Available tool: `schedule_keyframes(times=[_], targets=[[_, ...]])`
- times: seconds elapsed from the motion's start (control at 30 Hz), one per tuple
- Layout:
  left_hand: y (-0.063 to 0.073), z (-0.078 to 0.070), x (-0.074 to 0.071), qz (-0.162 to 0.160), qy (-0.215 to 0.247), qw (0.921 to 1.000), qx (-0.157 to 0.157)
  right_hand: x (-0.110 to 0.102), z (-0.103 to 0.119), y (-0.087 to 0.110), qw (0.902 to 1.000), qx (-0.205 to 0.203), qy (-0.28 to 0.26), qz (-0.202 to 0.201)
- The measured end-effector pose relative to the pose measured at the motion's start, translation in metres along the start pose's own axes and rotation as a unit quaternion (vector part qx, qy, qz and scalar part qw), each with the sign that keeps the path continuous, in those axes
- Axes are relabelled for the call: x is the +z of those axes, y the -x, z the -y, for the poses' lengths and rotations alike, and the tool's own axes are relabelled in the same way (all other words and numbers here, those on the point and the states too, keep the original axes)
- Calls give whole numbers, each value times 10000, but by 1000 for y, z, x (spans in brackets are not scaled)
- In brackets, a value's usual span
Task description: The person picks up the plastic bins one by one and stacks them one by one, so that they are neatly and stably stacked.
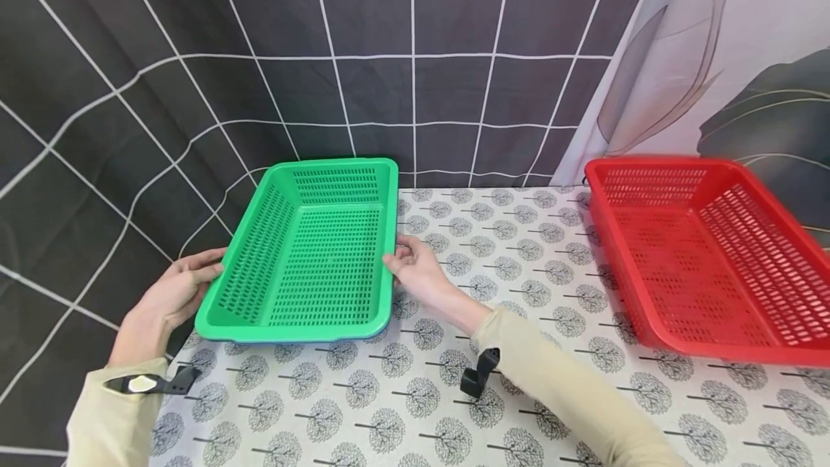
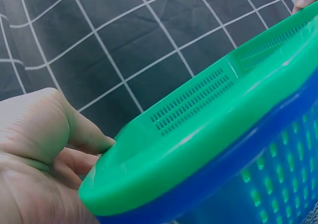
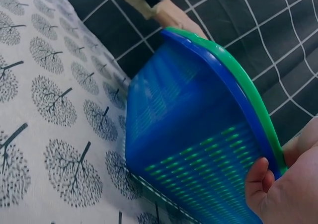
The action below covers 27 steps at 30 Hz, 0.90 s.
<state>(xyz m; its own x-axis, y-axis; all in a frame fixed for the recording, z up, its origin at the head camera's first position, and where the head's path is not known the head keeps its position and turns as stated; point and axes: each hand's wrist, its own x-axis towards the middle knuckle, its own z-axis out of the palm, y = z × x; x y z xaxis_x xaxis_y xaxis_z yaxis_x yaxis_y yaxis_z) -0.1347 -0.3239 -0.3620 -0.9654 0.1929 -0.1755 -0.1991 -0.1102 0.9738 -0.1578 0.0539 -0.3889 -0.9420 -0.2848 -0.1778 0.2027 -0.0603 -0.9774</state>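
Observation:
A green perforated plastic basket (image 1: 331, 265) sits nested in a blue basket (image 3: 169, 100), whose slotted wall shows below the green rim in both wrist views. The left hand (image 1: 178, 290) grips the rim on the left side, its thumb over the green edge in the left wrist view. On the opposite side the right hand (image 1: 421, 272) pinches the rim, with fingertips against the blue wall in the right wrist view. Nothing lies inside the green basket. The fingers under the left rim are partly hidden.
To the right stands a red perforated basket (image 1: 700, 265) on the tree-patterned tablecloth (image 1: 415, 395). Behind and to the left hangs a dark grid-patterned curtain (image 1: 369, 85), close to the nested baskets. A pale leaf-printed curtain (image 1: 765, 34) hangs at the back right.

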Motion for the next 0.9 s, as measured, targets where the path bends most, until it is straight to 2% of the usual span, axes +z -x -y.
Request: schedule_keyframes(times=[0.17, 0.37, 0.47, 0.77, 0.9], targets=[[-1, 1, 10, 72, -70, 9999, 51, -12, 1, 2, 10000, -4, 76, 25], [-3, -2, 29, -97, -678, 9976, -29, -29, 4, 6, 9993, -71, 360, 28], [-4, -2, 40, -137, -839, 9964, -76, -39, 5, 9, 9985, -73, 536, 41], [-5, 0, 68, -57, -987, 9951, 94, -70, 7, 21, 9970, -211, 723, 151], [-7, 1, 80, -48, -1127, 9936, 78, -82, 7, 26, 9961, -198, 850, 147]])
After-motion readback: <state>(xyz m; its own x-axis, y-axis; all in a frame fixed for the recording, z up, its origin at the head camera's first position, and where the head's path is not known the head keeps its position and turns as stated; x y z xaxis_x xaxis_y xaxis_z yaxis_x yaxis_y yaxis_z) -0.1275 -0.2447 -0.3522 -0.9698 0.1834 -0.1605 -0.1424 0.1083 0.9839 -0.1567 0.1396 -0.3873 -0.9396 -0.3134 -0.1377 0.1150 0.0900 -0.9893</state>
